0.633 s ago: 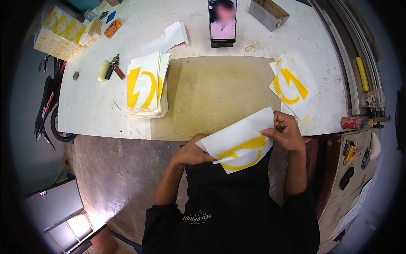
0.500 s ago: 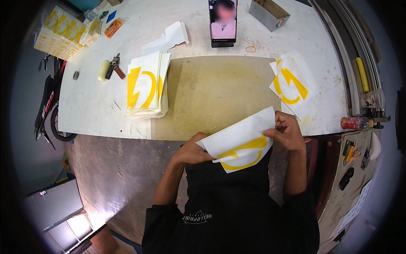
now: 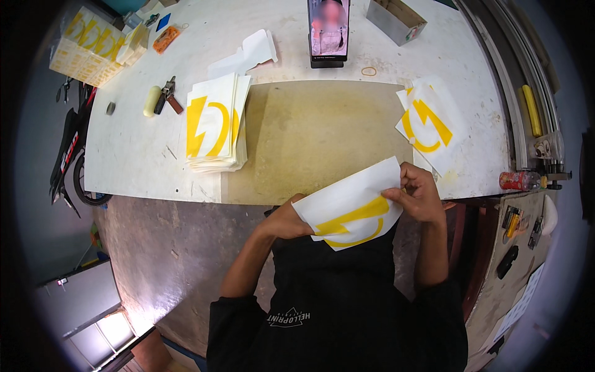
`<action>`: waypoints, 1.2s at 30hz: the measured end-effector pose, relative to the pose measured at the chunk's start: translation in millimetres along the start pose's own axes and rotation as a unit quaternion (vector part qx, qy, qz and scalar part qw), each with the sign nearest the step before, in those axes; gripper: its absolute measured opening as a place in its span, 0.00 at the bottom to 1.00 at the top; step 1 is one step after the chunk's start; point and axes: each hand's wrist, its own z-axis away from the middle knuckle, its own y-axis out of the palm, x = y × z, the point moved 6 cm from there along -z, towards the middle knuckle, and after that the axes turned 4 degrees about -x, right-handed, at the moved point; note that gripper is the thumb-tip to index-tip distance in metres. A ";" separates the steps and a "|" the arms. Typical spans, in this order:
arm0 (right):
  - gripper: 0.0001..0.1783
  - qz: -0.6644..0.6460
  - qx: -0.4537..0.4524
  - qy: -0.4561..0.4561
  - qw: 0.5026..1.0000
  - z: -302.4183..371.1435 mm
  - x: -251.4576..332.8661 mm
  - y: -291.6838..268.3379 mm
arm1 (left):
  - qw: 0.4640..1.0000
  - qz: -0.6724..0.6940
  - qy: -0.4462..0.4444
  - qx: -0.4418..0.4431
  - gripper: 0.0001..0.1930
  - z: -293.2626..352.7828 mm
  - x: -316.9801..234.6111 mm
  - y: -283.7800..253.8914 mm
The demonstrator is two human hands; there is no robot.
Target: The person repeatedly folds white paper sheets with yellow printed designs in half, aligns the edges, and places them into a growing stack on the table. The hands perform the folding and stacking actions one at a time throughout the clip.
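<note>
A white sheet with a yellow print (image 3: 354,211) is held slanted between my hands, in front of my black shirt and over the table's near edge. My left hand (image 3: 285,222) grips its left end, with the fingertips hidden behind it. My right hand (image 3: 419,191) pinches the upper right end between thumb and fingers. On the table to the left is a thick stack of similar white sheets with yellow print (image 3: 211,124). A few more loose printed sheets (image 3: 427,121) lie overlapping at the right.
A translucent mat (image 3: 322,136) covers the table's middle. A phone (image 3: 328,31) stands at the back, near an open grey box (image 3: 395,23). Keys (image 3: 168,96) lie left of the stack, below a clear-wrapped bundle (image 3: 90,53). A red-labelled bottle (image 3: 519,180) lies by the right edge.
The sheet has shifted slightly left and lies flatter, showing more of its yellow print. My right hand has moved a little left with it; both hands keep their grip.
</note>
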 end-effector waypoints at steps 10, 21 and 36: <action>0.11 -0.031 0.037 -0.027 0.998 6.4 2.6 0.5 | 1.000 0.007 0.008 0.005 0.14 0.8 7.3 -4.7; 0.12 -0.078 0.049 -0.020 0.996 11.5 4.6 3.7 | 0.999 -0.037 -0.021 0.005 0.13 -0.2 12.0 -8.0; 0.11 -0.104 0.041 -0.012 0.994 15.2 -2.8 4.4 | 0.998 -0.057 -0.031 0.004 0.13 -0.6 10.1 -7.7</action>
